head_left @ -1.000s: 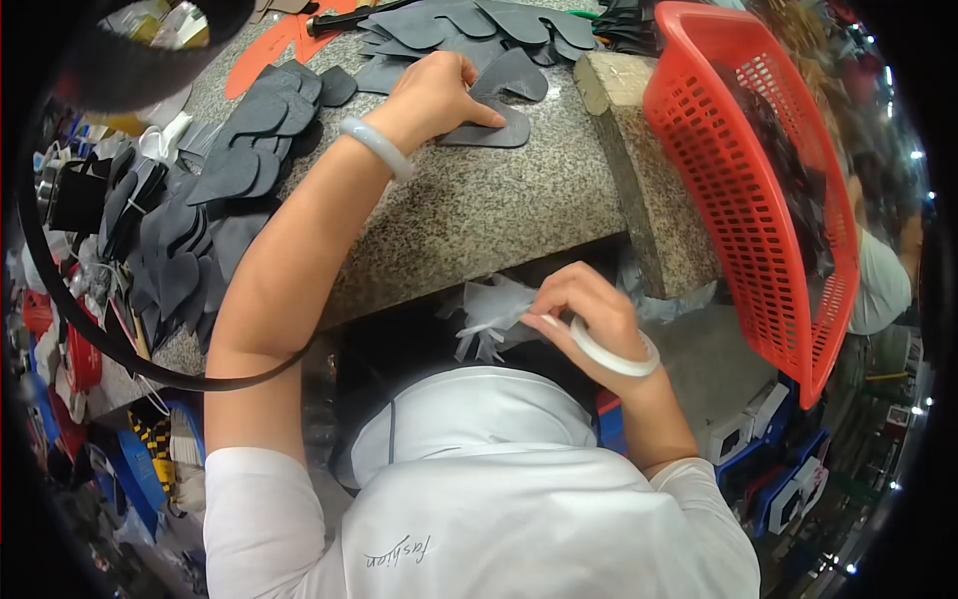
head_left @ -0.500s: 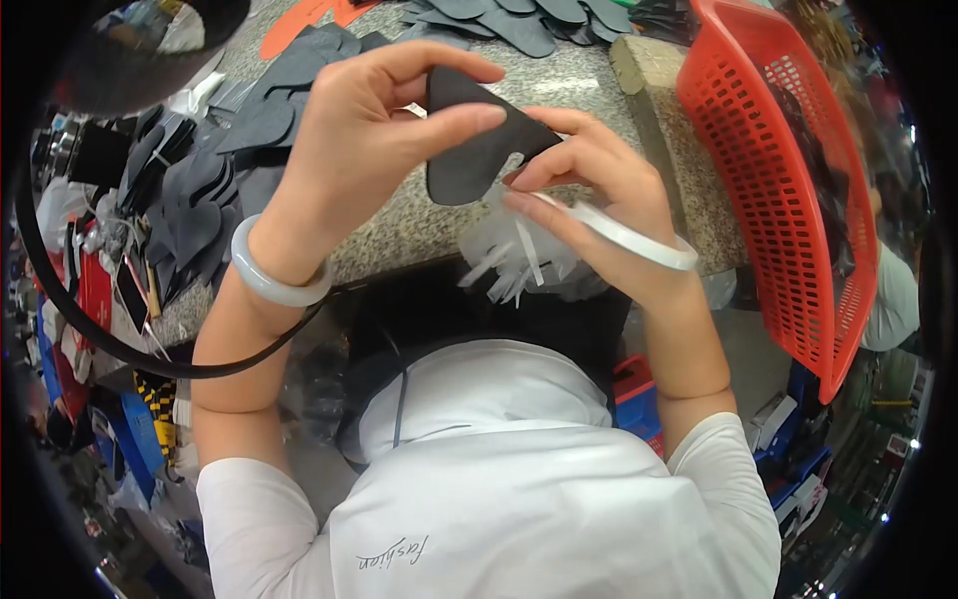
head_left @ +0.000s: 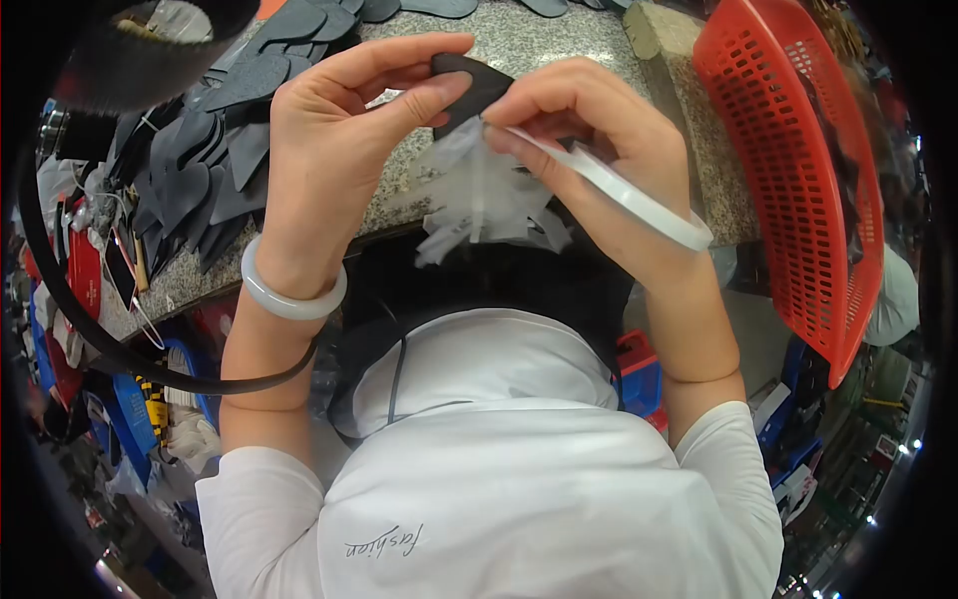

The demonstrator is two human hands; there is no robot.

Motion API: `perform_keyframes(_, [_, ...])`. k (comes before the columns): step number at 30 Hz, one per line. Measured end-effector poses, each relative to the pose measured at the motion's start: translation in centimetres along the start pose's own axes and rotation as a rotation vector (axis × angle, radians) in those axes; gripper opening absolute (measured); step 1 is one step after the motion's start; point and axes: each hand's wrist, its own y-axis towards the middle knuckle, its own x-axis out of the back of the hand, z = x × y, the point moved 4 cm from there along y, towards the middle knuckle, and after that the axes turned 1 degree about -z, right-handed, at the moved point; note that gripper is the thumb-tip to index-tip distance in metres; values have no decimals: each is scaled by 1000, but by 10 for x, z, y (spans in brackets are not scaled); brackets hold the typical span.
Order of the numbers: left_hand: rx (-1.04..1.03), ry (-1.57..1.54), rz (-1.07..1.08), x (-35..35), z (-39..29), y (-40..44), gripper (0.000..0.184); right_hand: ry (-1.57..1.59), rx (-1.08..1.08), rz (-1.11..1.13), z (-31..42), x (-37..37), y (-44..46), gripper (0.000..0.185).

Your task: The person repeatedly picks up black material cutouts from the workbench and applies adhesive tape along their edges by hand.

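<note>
Between both hands is a dark grey flat piece (head_left: 469, 88). My left hand (head_left: 349, 130) pinches its left side between thumb and fingers. At its right edge, my right hand (head_left: 589, 135) has thumb and fingertips pressed together, with a bunch of translucent whitish strips (head_left: 489, 200) hanging beneath them. A white band (head_left: 639, 205) runs across my right palm to the wrist. Exactly which item the right fingertips grip is partly hidden. More dark grey pieces (head_left: 190, 165) lie piled to the left of my left hand.
A red perforated basket (head_left: 788, 170) stands at the right, beside a stone block (head_left: 689, 120) on the speckled stone worktop (head_left: 559, 45). A black cable (head_left: 120, 354) curves across the left. Blue bins (head_left: 130, 419) stand below at the left.
My left hand has brought a grey piece from the far pile to my right hand. Since the middle frame, the piece has tilted and the strips have spread out beneath it.
</note>
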Motion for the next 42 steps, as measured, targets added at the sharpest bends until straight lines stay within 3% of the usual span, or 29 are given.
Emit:
perform_keyframes(2, [-123, -7, -6, -2, -4, -5, 26, -18, 82, -62, -3, -3, 6, 19])
perform_keyframes(7, [-97, -17, -10, 3, -5, -15, 25, -23, 71, -89, -2, -2, 13, 20])
perform_keyframes(9, [-75, -10, -11, 6, -3, -16, 24, -196, 135, 69, 14, 5, 12, 81])
perform_keyframes(12, [-67, 20, 29, 9, 2, -17, 26, -296, 14, 13, 17, 2, 12, 75])
perform_keyframes(13, [-202, 130, 111, 12, 2, -14, 25, -297, 10, 20, 26, 0, 16, 75])
perform_keyframes(14, [-339, 242, 193, 11, 0, -14, 26, -159, -114, -107, 34, 5, 21, 68])
perform_keyframes(15, [-334, 239, 188, 11, 0, -16, 26, -19, -238, -231, 35, 5, 24, 61])
perform_keyframes(16, [-333, 267, 190, 8, -2, -19, 27, 0, -325, -398, 21, 0, 24, 30])
perform_keyframes(17, [-336, 300, 190, 8, -3, -21, 29, 2, -324, -392, 8, -1, 18, 30])
perform_keyframes(19, [-311, 260, 174, 7, 1, -21, 29, -184, 73, -145, -4, -1, 5, 22])
perform_keyframes(20, [-280, 224, 158, 7, 3, -22, 28, -327, 420, -109, -4, -3, 7, 23])
perform_keyframes(21, [-276, 221, 152, 5, 2, -25, 28, -324, 418, -102, -7, -6, 4, 23])
perform_keyframes(23, [89, -12, 119, 2, 12, -31, 22, -336, 447, -203, -12, -9, -2, 23])
perform_keyframes(25, [216, -71, 140, 6, 19, -34, 23, -330, 460, -187, -17, -10, -10, 23])
perform_keyframes(27, [340, -135, 165, 9, 25, -35, 25, -247, 415, -27, -19, -13, -18, 29])
perform_keyframes(29, [469, -161, 244, 8, 29, -33, 28, -275, 509, -6, -24, -17, -25, 29])
perform_keyframes(33, [565, -50, 377, 8, 41, -28, 24, -233, 531, 41, -25, -23, -34, 29])
perform_keyframes(37, [588, -56, 453, 7, 46, -28, 23, -4, 350, 194, -31, -25, -41, 18])
perform_keyframes(42, [599, -158, 418, 7, 52, -29, 21, -154, 525, 193, -27, -21, -37, 26])
